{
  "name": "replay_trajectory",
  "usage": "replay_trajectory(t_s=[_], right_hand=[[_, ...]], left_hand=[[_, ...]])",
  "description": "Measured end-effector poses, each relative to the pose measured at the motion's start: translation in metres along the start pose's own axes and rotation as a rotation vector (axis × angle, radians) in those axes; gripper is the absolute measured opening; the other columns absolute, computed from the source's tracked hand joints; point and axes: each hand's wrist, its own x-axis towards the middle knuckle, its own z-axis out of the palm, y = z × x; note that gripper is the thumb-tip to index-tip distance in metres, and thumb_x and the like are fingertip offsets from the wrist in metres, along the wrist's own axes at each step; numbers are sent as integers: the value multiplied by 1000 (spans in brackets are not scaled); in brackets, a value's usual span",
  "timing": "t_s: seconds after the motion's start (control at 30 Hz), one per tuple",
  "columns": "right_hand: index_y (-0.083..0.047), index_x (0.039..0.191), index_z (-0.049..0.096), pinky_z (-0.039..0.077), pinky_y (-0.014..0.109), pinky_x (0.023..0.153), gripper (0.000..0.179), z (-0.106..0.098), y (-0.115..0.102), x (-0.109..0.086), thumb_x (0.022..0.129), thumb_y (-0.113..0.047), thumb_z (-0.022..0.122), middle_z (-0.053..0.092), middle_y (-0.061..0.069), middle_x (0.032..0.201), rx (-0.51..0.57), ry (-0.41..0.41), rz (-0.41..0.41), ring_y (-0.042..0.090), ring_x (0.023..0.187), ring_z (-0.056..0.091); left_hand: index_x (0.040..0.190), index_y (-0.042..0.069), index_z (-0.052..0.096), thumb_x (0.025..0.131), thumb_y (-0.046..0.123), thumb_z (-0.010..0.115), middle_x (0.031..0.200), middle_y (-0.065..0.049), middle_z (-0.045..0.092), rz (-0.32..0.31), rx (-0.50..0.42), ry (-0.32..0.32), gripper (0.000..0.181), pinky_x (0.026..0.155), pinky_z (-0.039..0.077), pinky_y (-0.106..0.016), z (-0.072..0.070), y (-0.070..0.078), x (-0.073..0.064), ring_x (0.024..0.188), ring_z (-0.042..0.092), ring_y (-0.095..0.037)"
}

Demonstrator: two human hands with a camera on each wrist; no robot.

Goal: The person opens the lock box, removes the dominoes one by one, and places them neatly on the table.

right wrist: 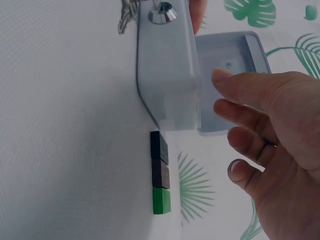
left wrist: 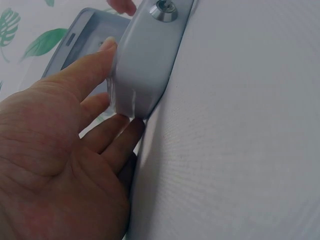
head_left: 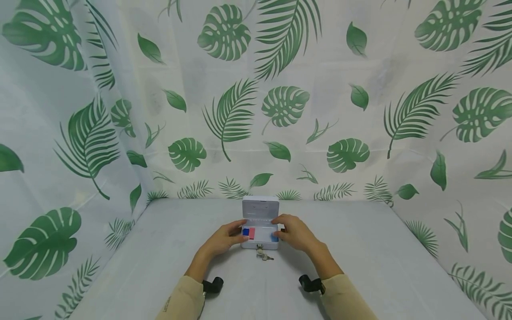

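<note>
A small white metal cash box (head_left: 260, 245) stands with its lid (head_left: 261, 209) raised. Inside lie a dark blue block (head_left: 246, 231) and a pink block (head_left: 252, 233) at the left, and a lighter blue block (head_left: 274, 237) at the right. My left hand (head_left: 225, 238) holds the box's left end, thumb at the rim and fingers against the outer side. Over the right end is my right hand (head_left: 296, 232), its thumb close to the lighter blue block. In the right wrist view its thumb and fingers are apart, with nothing seen between them.
Keys (head_left: 265, 255) hang from the lock (right wrist: 163, 13) at the box's front. A black block (right wrist: 159, 146), a dark brown block (right wrist: 160, 174) and a green block (right wrist: 161, 201) stand in a row beside the box's right end. Behind the white table (head_left: 160, 249) hangs a leaf-patterned curtain (head_left: 248, 151).
</note>
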Motion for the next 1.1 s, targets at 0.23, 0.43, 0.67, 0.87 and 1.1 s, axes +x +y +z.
replay_trajectory(t_s=[0.23, 0.43, 0.67, 0.87, 1.1], right_hand=[[0, 124, 73, 58, 51, 91, 34, 4, 3, 1, 92, -10, 79, 73, 15, 124, -4, 3, -22, 34, 109, 70], [-1, 124, 74, 56, 53, 98, 34, 8, 3, 3, 91, -10, 80, 73, 14, 124, -13, 1, -8, 33, 116, 69], [-3, 120, 76, 55, 55, 101, 32, 10, 2, 5, 89, -10, 82, 75, 13, 121, -20, -24, 26, 34, 115, 69], [-3, 117, 77, 56, 53, 99, 29, 9, 2, 8, 89, -9, 81, 76, 11, 118, -47, -59, 15, 31, 112, 70], [-2, 112, 79, 57, 51, 96, 27, 3, -2, 21, 86, -9, 85, 78, 8, 109, -90, -150, 49, 28, 104, 70]], left_hand=[[156, 8, 47, 99, 31, 73, 157, -22, 49, -7, -2, 0, 67, 122, 33, -59, -1, 0, 0, 148, 44, -42], [156, 9, 47, 99, 32, 73, 157, -22, 49, -8, 1, 7, 67, 122, 34, -60, -1, -1, 0, 148, 45, -42], [157, 10, 47, 99, 34, 73, 158, -21, 49, -5, -3, 1, 68, 122, 35, -58, 0, -1, 1, 148, 45, -41], [157, 12, 47, 99, 36, 72, 159, -18, 48, -13, -7, -6, 68, 122, 35, -57, 0, -1, 1, 149, 45, -39], [157, 12, 47, 99, 36, 73, 160, -17, 48, -19, -6, -6, 68, 122, 35, -57, 0, -3, 1, 149, 45, -39]])
